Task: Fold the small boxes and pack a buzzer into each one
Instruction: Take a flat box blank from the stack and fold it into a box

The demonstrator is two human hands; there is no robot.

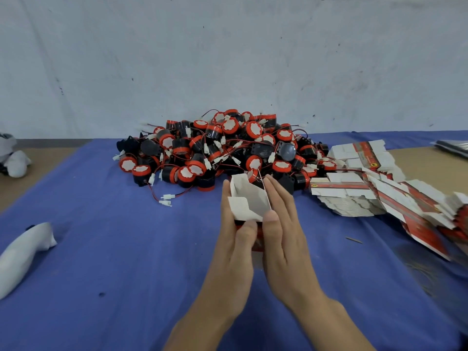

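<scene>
**Operator:** Box, quick?

**Annotator:** You had one small box [249, 201] up between your two hands, just in front of the buzzers [215, 150], over the blue cloth [114, 262]. It was half-formed: white inside facing up, flaps standing open, a bit of red print showing low between your palms.

**Operator:** Hands?

**Annotator:** Your left hand [234, 244] lay flat against the box's left wall, fingers straight, thumb pressed on the near side. Your right hand [285, 229] did the same on the right wall, fingers straight and together, thumb at the near right corner. The box was squeezed between two flat hands, no curled grip. I could not tell if its bottom touched the cloth.

**Operator:** Buzzers?

**Annotator:** They were all in one heap at the far middle of the cloth, near the wall [228, 59]. Black bodies, red rings, white round stickers, red and black wires. Two white plugs [167, 200] trailed out on the cloth, left of the box.

**Operator:** Rest?

**Annotator:** Flat box blanks [354, 196], red and white, were stacked and fanned right of the heap, touching it and spilling toward the right edge. A white cloth bundle [22, 252] lay at your near left. Another white bundle [15, 160] sat on the bare brown table [38, 178], far left.
</scene>
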